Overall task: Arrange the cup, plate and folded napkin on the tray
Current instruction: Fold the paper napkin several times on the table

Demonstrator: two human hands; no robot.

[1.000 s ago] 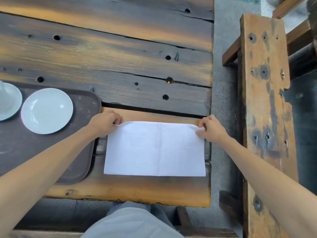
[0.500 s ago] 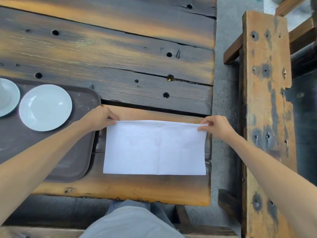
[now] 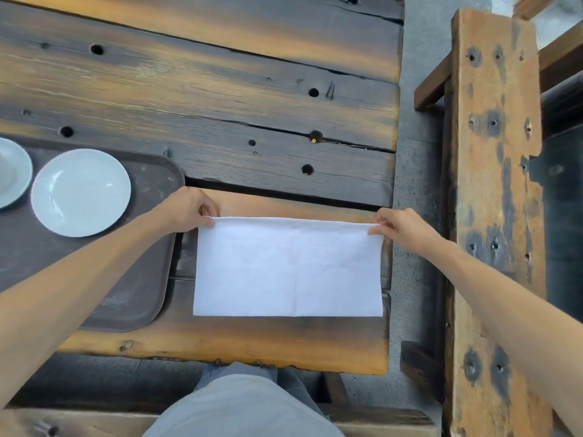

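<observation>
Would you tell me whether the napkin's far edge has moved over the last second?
Yes. The napkin far edge, pinched by both hands, has straightened and lifted slightly toward the table gap; its near edge stays put.

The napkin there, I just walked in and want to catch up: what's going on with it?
A person is folding the white napkin on the wooden table. The left hand and the right hand each pinch a far corner, with the near edge lying flat on the table. It is not on the brown tray yet. The tray sits to the left and already carries a white plate; a second white dish is cut off at the frame edge.
</observation>
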